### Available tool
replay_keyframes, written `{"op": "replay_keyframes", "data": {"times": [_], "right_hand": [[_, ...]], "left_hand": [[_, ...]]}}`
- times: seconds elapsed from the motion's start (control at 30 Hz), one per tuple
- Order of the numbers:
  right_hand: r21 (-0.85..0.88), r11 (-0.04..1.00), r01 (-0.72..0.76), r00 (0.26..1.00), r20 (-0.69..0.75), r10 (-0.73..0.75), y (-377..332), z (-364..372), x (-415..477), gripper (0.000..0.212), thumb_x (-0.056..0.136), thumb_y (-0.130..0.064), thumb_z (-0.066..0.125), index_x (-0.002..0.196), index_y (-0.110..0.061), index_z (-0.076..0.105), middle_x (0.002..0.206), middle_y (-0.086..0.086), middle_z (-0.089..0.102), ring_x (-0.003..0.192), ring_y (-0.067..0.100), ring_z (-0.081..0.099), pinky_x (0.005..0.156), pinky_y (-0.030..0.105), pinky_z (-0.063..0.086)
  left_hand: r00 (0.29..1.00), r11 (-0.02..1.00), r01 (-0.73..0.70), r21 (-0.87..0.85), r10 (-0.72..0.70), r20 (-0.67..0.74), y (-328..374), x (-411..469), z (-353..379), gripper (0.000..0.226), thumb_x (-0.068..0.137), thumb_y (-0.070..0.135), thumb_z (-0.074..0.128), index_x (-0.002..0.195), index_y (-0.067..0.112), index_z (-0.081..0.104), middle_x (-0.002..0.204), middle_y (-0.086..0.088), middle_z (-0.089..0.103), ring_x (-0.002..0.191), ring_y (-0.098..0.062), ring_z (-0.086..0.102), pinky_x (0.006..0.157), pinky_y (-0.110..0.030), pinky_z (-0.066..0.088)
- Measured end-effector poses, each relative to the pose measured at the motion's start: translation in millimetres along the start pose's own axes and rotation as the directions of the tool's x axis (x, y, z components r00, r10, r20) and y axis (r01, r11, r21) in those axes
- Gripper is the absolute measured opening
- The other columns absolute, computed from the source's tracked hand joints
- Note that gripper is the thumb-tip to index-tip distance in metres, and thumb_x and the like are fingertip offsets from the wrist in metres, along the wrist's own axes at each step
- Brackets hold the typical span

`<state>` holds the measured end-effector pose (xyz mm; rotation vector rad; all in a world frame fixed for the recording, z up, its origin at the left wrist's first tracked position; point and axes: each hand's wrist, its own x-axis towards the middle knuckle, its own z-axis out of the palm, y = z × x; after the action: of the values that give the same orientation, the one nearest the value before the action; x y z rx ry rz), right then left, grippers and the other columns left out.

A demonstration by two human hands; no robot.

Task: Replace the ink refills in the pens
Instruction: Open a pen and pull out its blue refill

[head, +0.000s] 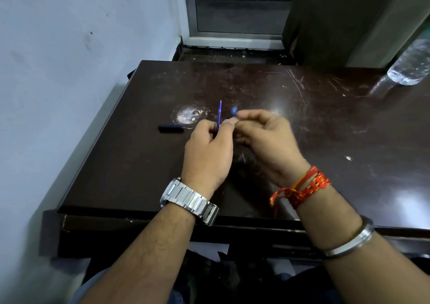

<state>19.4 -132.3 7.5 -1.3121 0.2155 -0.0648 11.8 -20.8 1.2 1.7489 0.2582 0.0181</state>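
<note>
My left hand [209, 150] is closed around a thin blue ink refill [219, 115] that sticks upward out of the fist, tip pointing away from me. Whether a pen barrel is inside the fist is hidden. My right hand [265, 138] pinches a small blue pen piece [233, 110] between thumb and fingers, just right of the refill and blurred. A dark pen cap or barrel part [171, 128] lies flat on the dark brown table [130, 164], left of my left hand.
A worn white patch [187, 116] marks the tabletop behind the hands. A clear plastic bottle [411, 63] stands at the table's far right corner. A pale wall runs along the left. A glass door and a dark curtain are beyond the table.
</note>
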Motion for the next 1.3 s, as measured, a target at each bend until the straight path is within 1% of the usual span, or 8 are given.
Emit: {"op": "replay_keyframes", "data": {"times": [0.23,0.37,0.47,0.57,0.73,0.97,1.17,1.3], "right_hand": [[-0.088,0.996,-0.034,0.983,0.175,0.049,7.6,5.7,-3.6,0.014,0.083,0.003,0.07,0.088,-0.01,0.069,0.072,0.009,0.071,0.058,0.011,0.065,0.057,0.021,0.054],[-0.093,0.994,-0.048,0.968,0.242,0.07,9.6,8.5,-8.0,0.016,0.083,0.006,0.068,0.096,-0.003,0.071,0.079,0.012,0.072,0.067,0.014,0.066,0.067,0.024,0.055],[-0.028,0.994,-0.108,0.965,0.236,0.111,10.7,12.7,-7.7,0.02,0.086,0.006,0.066,0.106,0.003,0.067,0.089,0.018,0.07,0.071,0.017,0.066,0.069,0.024,0.056],[-0.092,0.994,-0.065,0.989,0.13,0.076,12.6,9.8,-3.5,0.015,0.086,0.0,0.069,0.098,-0.008,0.067,0.08,0.01,0.072,0.068,0.013,0.068,0.066,0.022,0.057],[-0.177,0.984,-0.027,0.991,0.124,0.049,16.5,7.7,-5.2,0.013,0.084,-0.003,0.072,0.091,-0.013,0.068,0.069,0.002,0.071,0.069,0.012,0.07,0.065,0.021,0.056],[-0.188,0.982,0.004,0.996,0.088,0.013,12.6,4.2,-4.2,0.004,0.086,-0.008,0.071,0.087,-0.012,0.07,0.075,0.008,0.07,0.063,0.009,0.065,0.06,0.021,0.053],[-0.041,0.997,-0.066,0.985,0.154,0.072,14.1,8.6,-3.2,0.019,0.088,-0.025,0.07,0.075,-0.011,0.074,0.06,0.002,0.066,0.05,0.009,0.056,0.05,0.02,0.047],[-0.038,0.999,-0.026,0.992,0.121,0.03,13.8,5.5,-1.4,0.018,0.088,-0.021,0.071,0.08,-0.004,0.074,0.07,0.013,0.063,0.063,0.022,0.054,0.059,0.031,0.045]], "left_hand": [[0.997,0.997,0.067,0.026,-0.067,-0.027,-4.4,11.2,-8.5,0.026,0.063,0.052,0.063,0.069,0.028,0.058,0.062,0.005,0.056,0.048,-0.016,0.043,0.046,-0.027,0.031],[0.996,0.994,0.087,0.059,-0.085,-0.039,-4.7,20.2,-14.8,0.023,0.065,0.043,0.063,0.061,0.023,0.053,0.047,0.01,0.047,0.044,-0.016,0.04,0.042,-0.025,0.028],[0.992,0.971,0.035,0.235,-0.005,-0.127,-4.7,27.9,-25.5,0.028,0.072,0.036,0.062,0.056,0.015,0.051,0.038,0.009,0.047,0.042,-0.014,0.046,0.039,-0.024,0.031],[0.982,0.866,0.071,0.495,0.028,-0.189,-5.2,36.5,-41.2,0.024,0.079,0.031,0.059,0.064,0.013,0.053,0.061,0.001,0.059,0.055,-0.016,0.054,0.042,-0.025,0.031],[0.988,0.752,0.105,0.651,-0.005,-0.153,-10.9,43.0,-43.2,0.023,0.083,0.027,0.06,0.086,0.004,0.06,0.094,-0.014,0.068,0.079,-0.031,0.059,0.063,-0.029,0.043],[0.975,0.801,0.009,0.599,0.126,-0.183,-2.7,29.5,-32.6,0.029,0.082,0.036,0.06,0.094,0.01,0.058,0.088,-0.006,0.064,0.071,-0.024,0.052,0.059,-0.028,0.035],[0.971,0.862,-0.23,0.451,0.232,0.053,3.5,7.4,-13.0,0.013,0.086,0.029,0.057,0.091,0.017,0.057,0.064,0.008,0.054,0.057,-0.003,0.05,0.048,-0.009,0.038],[0.953,0.865,-0.299,0.402,0.254,0.163,3.0,0.5,-7.1,0.019,0.086,0.03,0.057,0.095,0.017,0.048,0.066,0.007,0.053,0.056,-0.007,0.05,0.048,-0.019,0.033]]}}
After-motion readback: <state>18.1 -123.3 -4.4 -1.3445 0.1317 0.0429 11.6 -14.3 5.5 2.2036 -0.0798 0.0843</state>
